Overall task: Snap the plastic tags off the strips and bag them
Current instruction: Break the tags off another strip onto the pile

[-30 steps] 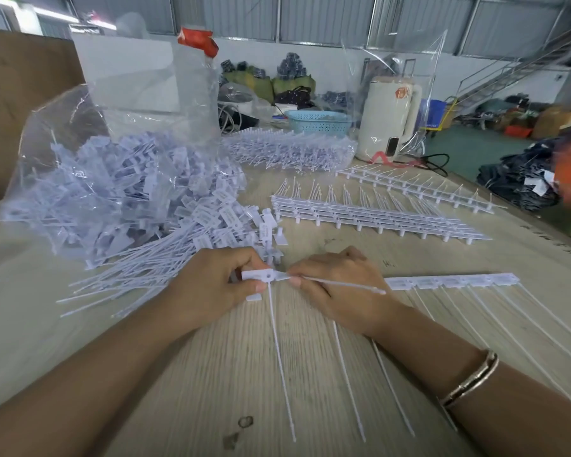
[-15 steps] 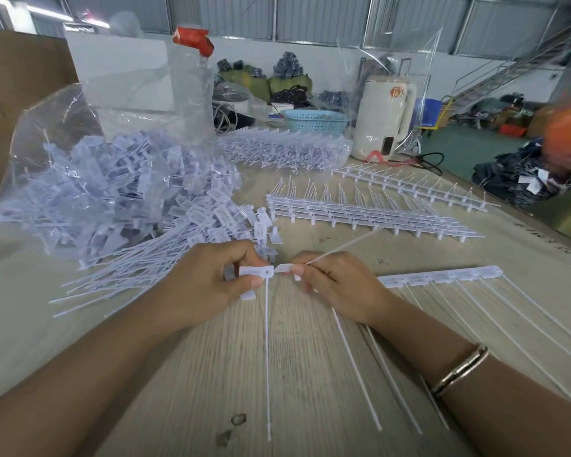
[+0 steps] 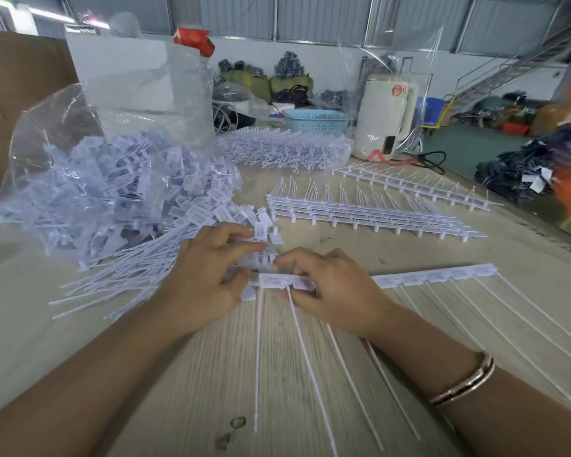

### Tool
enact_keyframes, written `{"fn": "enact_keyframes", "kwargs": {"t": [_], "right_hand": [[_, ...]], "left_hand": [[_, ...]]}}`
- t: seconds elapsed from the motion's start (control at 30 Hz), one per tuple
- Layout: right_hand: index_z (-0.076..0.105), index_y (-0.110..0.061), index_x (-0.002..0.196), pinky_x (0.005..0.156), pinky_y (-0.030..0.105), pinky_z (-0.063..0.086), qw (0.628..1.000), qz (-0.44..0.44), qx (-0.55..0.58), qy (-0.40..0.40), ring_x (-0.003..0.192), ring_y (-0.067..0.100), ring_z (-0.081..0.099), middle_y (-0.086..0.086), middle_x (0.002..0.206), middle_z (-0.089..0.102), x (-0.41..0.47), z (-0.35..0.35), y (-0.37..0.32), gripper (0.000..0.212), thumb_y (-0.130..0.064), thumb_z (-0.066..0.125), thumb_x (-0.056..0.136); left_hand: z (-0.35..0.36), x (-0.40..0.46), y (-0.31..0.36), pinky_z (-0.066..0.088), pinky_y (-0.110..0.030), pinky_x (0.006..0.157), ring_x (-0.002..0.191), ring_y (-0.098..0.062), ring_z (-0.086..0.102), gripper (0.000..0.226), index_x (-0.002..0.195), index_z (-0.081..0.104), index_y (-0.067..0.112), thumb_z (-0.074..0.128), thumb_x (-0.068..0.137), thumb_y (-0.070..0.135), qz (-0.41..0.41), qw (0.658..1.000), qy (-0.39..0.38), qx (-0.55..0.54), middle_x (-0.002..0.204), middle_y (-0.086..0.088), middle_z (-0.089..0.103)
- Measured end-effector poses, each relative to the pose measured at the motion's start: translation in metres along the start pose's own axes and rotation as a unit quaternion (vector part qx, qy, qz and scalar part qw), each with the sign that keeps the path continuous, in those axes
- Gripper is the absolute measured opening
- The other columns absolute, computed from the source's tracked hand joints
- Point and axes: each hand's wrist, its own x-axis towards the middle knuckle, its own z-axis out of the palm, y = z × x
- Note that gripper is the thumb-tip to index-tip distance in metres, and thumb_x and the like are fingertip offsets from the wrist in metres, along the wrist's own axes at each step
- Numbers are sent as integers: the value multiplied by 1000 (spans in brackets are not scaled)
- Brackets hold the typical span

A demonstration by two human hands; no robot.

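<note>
You are working at the near end of the white plastic strip of joined flat tags (image 3: 419, 278), which is lying across the pale wood-grain table (image 3: 185, 390) with its long thin tails trailing toward you. Your right hand (image 3: 333, 291) is pinching the strip close to its left end, fingers curled over the tag heads, and your left hand (image 3: 205, 275) is gripping the outermost white rectangular tag (image 3: 272, 280) at that end, thumb and fingers closed narrowly round it. The two hands are almost touching, with only the joint between neighbouring tags lying between them.

This looks like the snapping step: you are setting up to break the end tag free. The next move is calling for a short twist or bend at that joint, with your right hand steadying the remaining tags so the strip does not lift.

Once it is loose, you are likely carrying it left to the heap of loose white tags (image 3: 139, 255), which is spilling out of the crumpled clear plastic bag (image 3: 47, 143) just beside your left hand. More unbroken white strips (image 3: 360, 214) are waiting farther back on the table, so plenty of the task is remaining.
</note>
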Motion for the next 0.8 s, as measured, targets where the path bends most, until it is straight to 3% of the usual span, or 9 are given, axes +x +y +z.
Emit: {"fn": "enact_keyframes", "kwargs": {"t": [0.1, 0.2, 0.3, 0.43, 0.6, 0.67, 0.8], "right_hand": [[54, -17, 114, 88, 36, 41, 1000, -9, -9, -4, 74, 19, 62, -8, 86, 65, 2, 3, -4, 31, -30, 61, 87], [56, -16, 106, 76, 28, 39, 1000, 5, 21, 4, 74, 16, 62, -6, 90, 66, 3, -4, -1, 29, -33, 64, 85], [67, -13, 93, 64, 21, 30, 998, 10, 56, 16, 65, 14, 59, -4, 81, 67, -1, -10, 3, 17, -25, 71, 81], [72, -17, 97, 68, 21, 35, 996, 31, 81, -3, 72, 15, 63, -2, 85, 71, -4, -6, 4, 19, -29, 69, 83], [70, -17, 79, 54, 14, 33, 986, 61, 156, -15, 51, 4, 50, -15, 57, 56, -3, -4, 9, 18, -27, 60, 90], [70, -16, 80, 52, 11, 32, 982, 61, 178, -5, 48, 4, 48, -16, 56, 56, -3, -4, 8, 18, -26, 59, 91], [68, -16, 81, 51, 21, 37, 972, 53, 230, 11, 47, 10, 45, -6, 61, 61, -2, -3, 6, 18, -23, 56, 93]], "left_hand": [[2, 0, 8, 34, -50, 95, 105, -15, 49, 49, 91, 73, 26, 35, 79, 55, -8, 997, -16, -74, 100, 20, 59], [7, 0, 10, 36, -46, 92, 99, -12, 49, 56, 81, 69, 25, 35, 71, 68, 18, 998, -50, -19, 87, 18, 63], [6, 1, 7, 33, -41, 90, 95, -10, 46, 56, 82, 68, 25, 35, 70, 68, 19, 999, -40, -25, 82, 16, 61], [6, 0, 3, 30, -36, 85, 92, -10, 46, 57, 84, 69, 21, 37, 71, 67, 49, 998, -37, -12, 80, 14, 61], [7, -1, 5, 28, -36, 84, 89, 0, 47, 46, 78, 66, 20, 42, 75, 59, 77, 997, -11, -3, 73, 18, 58], [7, -1, 4, 27, -34, 83, 89, 7, 45, 43, 76, 66, 21, 43, 76, 58, 73, 997, -1, -26, 71, 21, 55], [4, 1, 5, 30, -31, 79, 86, 0, 48, 41, 74, 63, 19, 43, 78, 54, 70, 995, -15, -65, 72, 11, 59]]}}
